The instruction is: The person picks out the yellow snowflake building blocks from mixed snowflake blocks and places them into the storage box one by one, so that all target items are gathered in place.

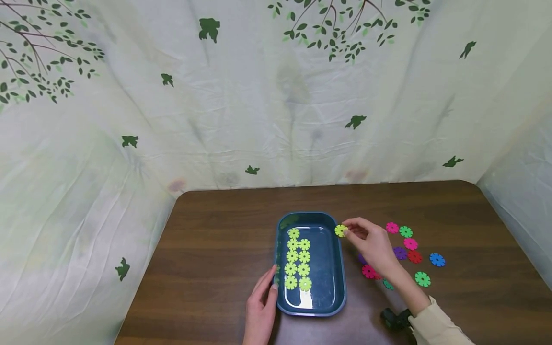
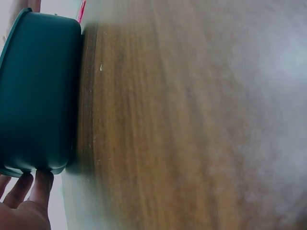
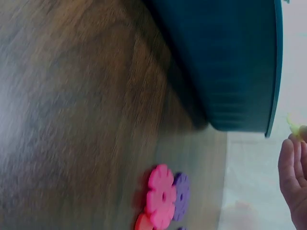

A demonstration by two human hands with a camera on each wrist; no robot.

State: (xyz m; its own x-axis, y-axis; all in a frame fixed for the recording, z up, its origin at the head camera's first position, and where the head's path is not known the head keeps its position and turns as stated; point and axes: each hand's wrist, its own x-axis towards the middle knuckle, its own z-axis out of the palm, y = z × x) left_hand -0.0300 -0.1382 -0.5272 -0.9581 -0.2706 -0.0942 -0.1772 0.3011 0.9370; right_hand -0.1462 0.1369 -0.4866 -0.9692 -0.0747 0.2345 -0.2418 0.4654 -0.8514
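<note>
A dark blue tray [image 1: 325,287] lies lengthwise on the table, with two columns of yellow-green flower-shaped discs [image 1: 304,257] in its left half. My left hand [image 1: 261,306] rests against the tray's left side, fingers along its rim; in the left wrist view its fingertips [image 2: 41,184] touch the tray's outer wall [image 2: 38,91]. Over the right rim, near the far corner, my right hand [image 1: 370,243] pinches one yellow-green flower disc [image 1: 340,231] between thumb and fingers. In the right wrist view that disc [image 3: 293,127] shows pale above the tray's edge.
Right of the tray lie loose flower discs: pink [image 1: 410,244], green [image 1: 422,279], purple [image 1: 400,253], red [image 1: 415,256] and blue [image 1: 437,259]. Some are partly behind the right forearm. A black device [image 1: 394,319] sits at the right wrist. A leaf-patterned curtain [image 1: 258,96] stands behind the wooden table [image 1: 207,268].
</note>
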